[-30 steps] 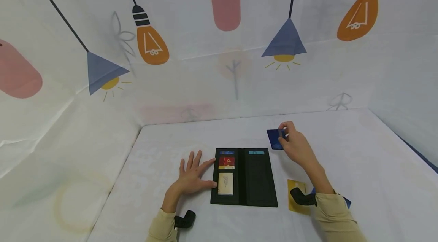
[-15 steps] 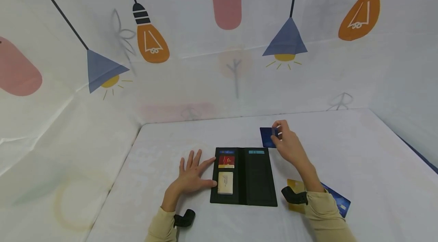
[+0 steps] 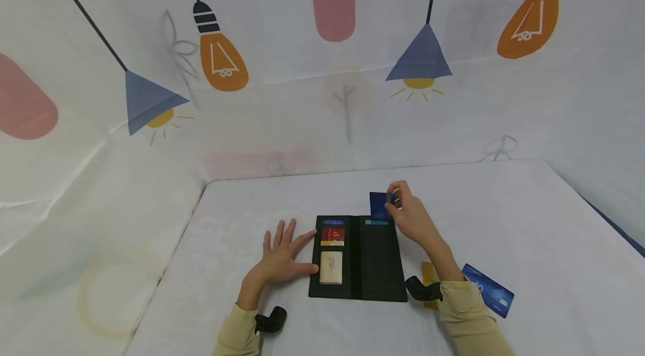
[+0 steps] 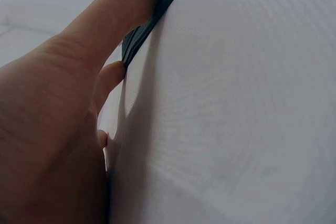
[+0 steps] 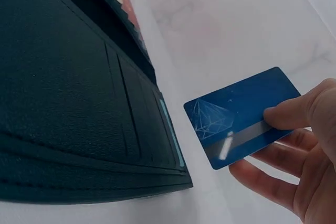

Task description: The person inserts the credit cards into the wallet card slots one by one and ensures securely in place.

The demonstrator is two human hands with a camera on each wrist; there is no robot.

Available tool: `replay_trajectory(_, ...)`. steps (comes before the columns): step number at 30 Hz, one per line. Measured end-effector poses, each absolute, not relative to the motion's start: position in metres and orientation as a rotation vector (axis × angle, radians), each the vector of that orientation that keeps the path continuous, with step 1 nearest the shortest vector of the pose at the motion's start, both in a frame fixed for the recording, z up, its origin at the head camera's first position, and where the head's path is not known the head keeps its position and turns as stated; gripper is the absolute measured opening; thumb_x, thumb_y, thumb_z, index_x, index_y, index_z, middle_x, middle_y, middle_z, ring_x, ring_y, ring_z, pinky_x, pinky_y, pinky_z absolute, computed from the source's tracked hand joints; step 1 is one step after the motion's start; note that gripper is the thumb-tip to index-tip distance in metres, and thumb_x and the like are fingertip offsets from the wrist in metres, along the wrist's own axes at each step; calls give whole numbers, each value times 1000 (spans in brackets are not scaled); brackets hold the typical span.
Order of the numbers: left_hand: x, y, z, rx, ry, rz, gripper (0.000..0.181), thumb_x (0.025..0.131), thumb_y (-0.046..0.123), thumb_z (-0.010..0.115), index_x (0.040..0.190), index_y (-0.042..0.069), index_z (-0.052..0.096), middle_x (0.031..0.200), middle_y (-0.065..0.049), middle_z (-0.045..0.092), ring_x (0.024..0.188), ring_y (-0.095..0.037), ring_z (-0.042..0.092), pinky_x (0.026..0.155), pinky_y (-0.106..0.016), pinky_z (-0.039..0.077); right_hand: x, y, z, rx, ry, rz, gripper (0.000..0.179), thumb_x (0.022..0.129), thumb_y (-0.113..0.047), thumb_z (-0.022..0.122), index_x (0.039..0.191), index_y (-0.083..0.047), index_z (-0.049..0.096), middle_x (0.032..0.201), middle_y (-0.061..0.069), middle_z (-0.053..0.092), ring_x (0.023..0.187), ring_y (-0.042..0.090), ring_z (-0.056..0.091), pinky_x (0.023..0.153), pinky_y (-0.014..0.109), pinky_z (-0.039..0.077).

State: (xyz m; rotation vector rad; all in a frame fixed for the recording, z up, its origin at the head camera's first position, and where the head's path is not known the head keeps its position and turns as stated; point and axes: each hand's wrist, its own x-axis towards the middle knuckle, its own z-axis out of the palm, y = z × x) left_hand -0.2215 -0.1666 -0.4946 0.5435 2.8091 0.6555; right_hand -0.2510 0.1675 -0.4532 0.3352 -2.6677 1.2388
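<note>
A dark green card wallet lies spread flat on the white table. Its left side holds several cards, among them a red card and a cream card; a light blue edge shows in the top slot on the right side. My left hand rests at the wallet's left edge, fingers spread, thumb and a fingertip touching it. Between thumb and fingers my right hand pinches a dark blue card with a grey stripe. That card is just beyond the wallet's top right edge, apart from it in the right wrist view.
A blue bank card lies on the table to the right. Beside it a yellow card is partly hidden under the right forearm. A white sheet wall with printed lamps rises behind the table.
My right hand has carried the dark blue card leftward, from right of the wallet to over its top right edge. The blue bank card shows more fully. My left hand stays put.
</note>
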Motion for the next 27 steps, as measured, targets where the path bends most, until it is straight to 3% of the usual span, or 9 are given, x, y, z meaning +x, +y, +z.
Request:
replay_trajectory(10,-222,-167,-496,534,2818,652,80,82,59,71,151,31,42,166,-18,5,151,-41,-8,114,-65,-10,-252,163,-458,365,-2699,1267,29,96,-4,57,117,-11,38,108,19,62,88,28,62,64,34,48)
replay_trajectory(17,-222,-167,-494,526,2807,657,80,82,59,71,151,32,41,166,-17,5,151,-40,-9,114,-65,-11,-253,164,-460,388,-2704,1280,28,96,-2,57,115,-10,38,117,26,62,90,30,63,64,34,47)
replay_trajectory(27,-222,-166,-493,515,2802,642,82,81,61,70,151,32,41,166,-16,5,151,-40,-9,114,-65,-11,-253,163,-464,420,-2709,1337,28,96,-2,56,113,-10,36,113,26,62,77,23,56,58,32,42)
